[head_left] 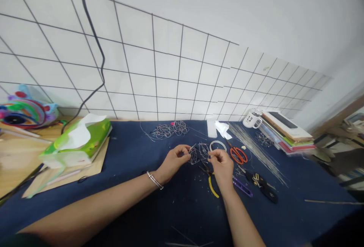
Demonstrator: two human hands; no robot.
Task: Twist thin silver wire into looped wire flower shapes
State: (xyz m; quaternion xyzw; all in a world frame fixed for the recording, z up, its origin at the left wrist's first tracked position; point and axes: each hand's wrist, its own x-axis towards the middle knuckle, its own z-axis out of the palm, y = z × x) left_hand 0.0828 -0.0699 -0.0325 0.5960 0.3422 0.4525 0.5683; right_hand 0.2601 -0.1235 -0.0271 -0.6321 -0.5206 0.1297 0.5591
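A small tangled wire mesh piece [202,150] is stretched between my two hands above the dark blue cloth. My left hand [176,159], with a silver bangle [155,180] at the wrist, pinches its left side between thumb and fingers. On the right side, my right hand [221,165] has thumb and forefinger closed on the wire. Just below the mesh lie yellow-handled pliers [212,187], partly hidden by my right hand. A white ring [218,143] rests right behind that hand. Orange-handled scissors [238,155] lie to its right.
Coiled wire bundles [167,129] lie at the back. Straight wires [257,150], a purple cutter [242,186] and a black-handled tool [264,190] are on the right. A white mug [251,119] stands by stacked books [287,131]. A green tissue pack [76,141] sits at left.
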